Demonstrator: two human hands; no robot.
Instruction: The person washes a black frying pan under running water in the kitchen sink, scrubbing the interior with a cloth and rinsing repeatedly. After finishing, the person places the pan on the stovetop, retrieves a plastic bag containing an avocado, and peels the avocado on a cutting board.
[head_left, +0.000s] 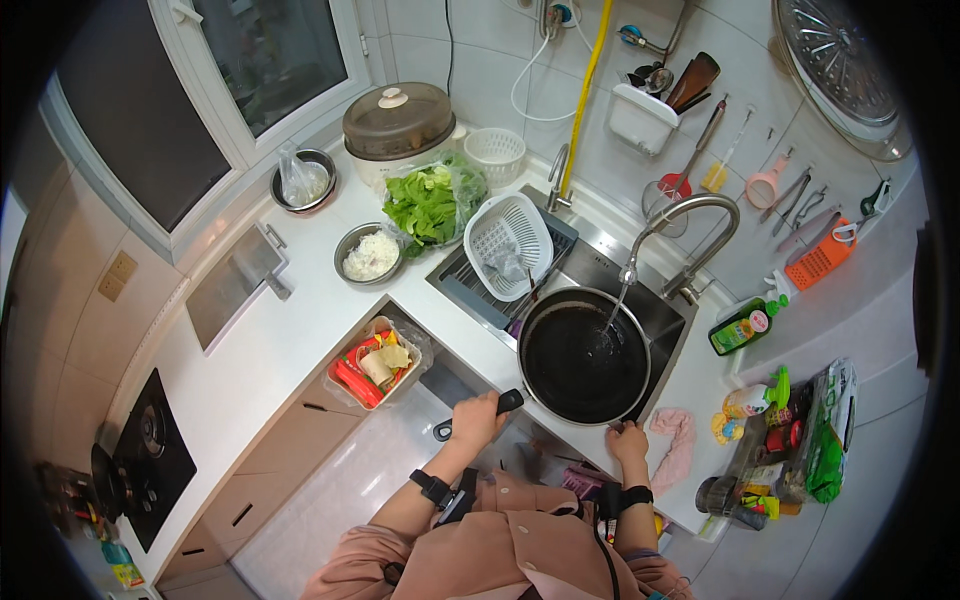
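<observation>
A black frying pan (574, 375) with a metal rim sits over the sink basin (667, 341). Water runs into it from the curved metal faucet (701, 201), and a shallow pool shows around the stream. My left hand (478, 421) is wrapped around the pan's black handle (511, 401), left of the basin. On the near side, my right hand (628, 444) grips the pan at its rim, by a small dark part that my fingers partly hide. A pink cloth (673, 442) lies on the counter just right of that hand.
A white colander (510, 244) stands on the rack beside the pan. Leafy greens (424, 202) and a metal bowl of white shreds (371, 255) are on the left counter. A waste bin (371, 405) hangs at the counter edge. Bottles (746, 324) stand right.
</observation>
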